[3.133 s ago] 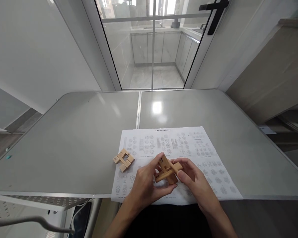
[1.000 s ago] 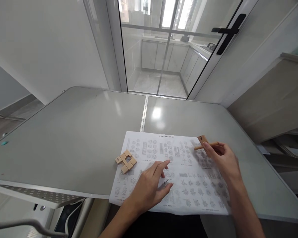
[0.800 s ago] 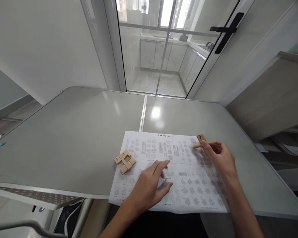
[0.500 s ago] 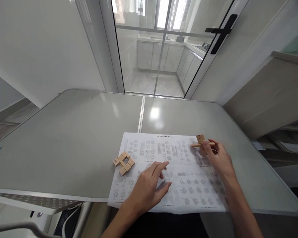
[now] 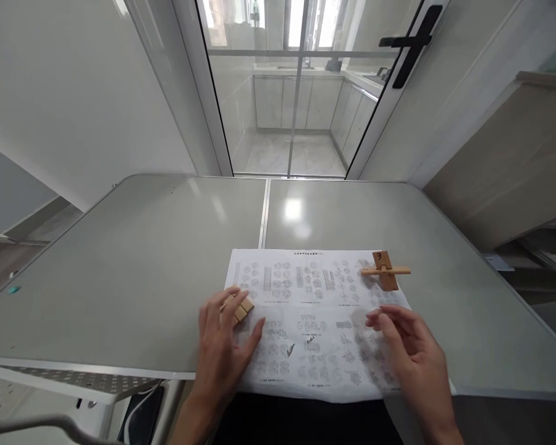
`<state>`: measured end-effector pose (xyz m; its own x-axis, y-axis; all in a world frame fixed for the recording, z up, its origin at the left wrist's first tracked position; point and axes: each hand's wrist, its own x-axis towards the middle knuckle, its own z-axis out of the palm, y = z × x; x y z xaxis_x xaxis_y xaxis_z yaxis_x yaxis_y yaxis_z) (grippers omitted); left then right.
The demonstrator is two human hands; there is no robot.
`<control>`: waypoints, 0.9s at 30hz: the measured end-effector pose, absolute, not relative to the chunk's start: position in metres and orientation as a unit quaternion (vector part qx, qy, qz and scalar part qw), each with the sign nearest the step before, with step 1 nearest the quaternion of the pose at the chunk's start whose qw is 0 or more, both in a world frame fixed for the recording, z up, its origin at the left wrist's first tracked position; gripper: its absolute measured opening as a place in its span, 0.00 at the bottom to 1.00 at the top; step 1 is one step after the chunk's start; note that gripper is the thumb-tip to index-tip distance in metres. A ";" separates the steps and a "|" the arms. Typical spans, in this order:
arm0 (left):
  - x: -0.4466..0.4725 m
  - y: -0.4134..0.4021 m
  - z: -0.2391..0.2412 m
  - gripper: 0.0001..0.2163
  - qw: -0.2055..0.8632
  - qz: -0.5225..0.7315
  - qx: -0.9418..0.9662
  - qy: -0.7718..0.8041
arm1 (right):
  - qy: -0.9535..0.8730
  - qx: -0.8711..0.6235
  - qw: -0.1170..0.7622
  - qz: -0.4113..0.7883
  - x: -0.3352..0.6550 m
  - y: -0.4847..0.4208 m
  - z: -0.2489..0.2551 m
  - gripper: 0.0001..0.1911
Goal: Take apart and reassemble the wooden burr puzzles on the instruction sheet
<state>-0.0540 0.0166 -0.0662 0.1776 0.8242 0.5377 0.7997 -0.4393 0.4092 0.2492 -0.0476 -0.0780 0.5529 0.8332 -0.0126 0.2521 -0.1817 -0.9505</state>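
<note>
A printed instruction sheet [image 5: 315,290] lies on the grey table [image 5: 134,259]. At its far right corner rests a wooden cross-shaped puzzle piece [image 5: 385,271], with no hand on it. My left hand [image 5: 225,346] is spread over the wooden block assembly [image 5: 241,307] at the sheet's left edge, fingers apart and reaching round it; part of the assembly is hidden under the fingers. My right hand [image 5: 408,349] hovers open above the sheet's right half, holding nothing.
The table's near edge runs just below my hands. A seam [image 5: 262,213] divides the tabletop down the middle. A glass sliding door [image 5: 296,93] stands behind the table, and a wooden cabinet [image 5: 505,154] stands to the right.
My right hand let go of the cross-shaped piece at the sheet's far right corner and drew back toward me. My left hand slid left from the sheet's middle onto the block assembly.
</note>
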 end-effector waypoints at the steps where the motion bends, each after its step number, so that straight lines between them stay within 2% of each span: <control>1: -0.062 0.020 -0.068 0.23 0.012 0.344 0.758 0.555 | -0.379 -0.712 0.507 0.304 0.249 -0.046 -0.082 0.21; 4: -0.080 0.029 -0.074 0.34 0.038 0.291 0.757 0.584 | -0.386 -0.710 0.486 0.332 0.251 -0.041 -0.092 0.22; 6: -0.087 0.032 -0.077 0.36 0.069 0.271 0.753 0.595 | -0.396 -0.704 0.483 0.338 0.252 -0.038 -0.095 0.22; 11: -0.086 0.033 -0.075 0.33 0.134 0.282 0.716 0.624 | -0.433 -0.708 0.458 0.318 0.252 -0.038 -0.094 0.22; 16: -0.080 0.035 -0.072 0.33 0.155 0.305 0.701 0.626 | -0.460 -0.715 0.428 0.308 0.249 -0.039 -0.091 0.20; 21: -0.058 0.034 -0.069 0.34 0.167 0.317 0.749 0.557 | -0.486 -0.707 0.419 0.298 0.249 -0.040 -0.091 0.19; 27: -0.005 0.031 -0.064 0.46 0.236 0.286 0.831 0.415 | -0.552 -0.662 0.399 0.313 0.237 -0.041 -0.077 0.15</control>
<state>-0.0049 0.0307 -0.0641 0.4923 0.8244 0.2792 0.5545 -0.5443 0.6295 0.2368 -0.0407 -0.0771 0.1963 0.9802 0.0262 0.4812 -0.0730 -0.8736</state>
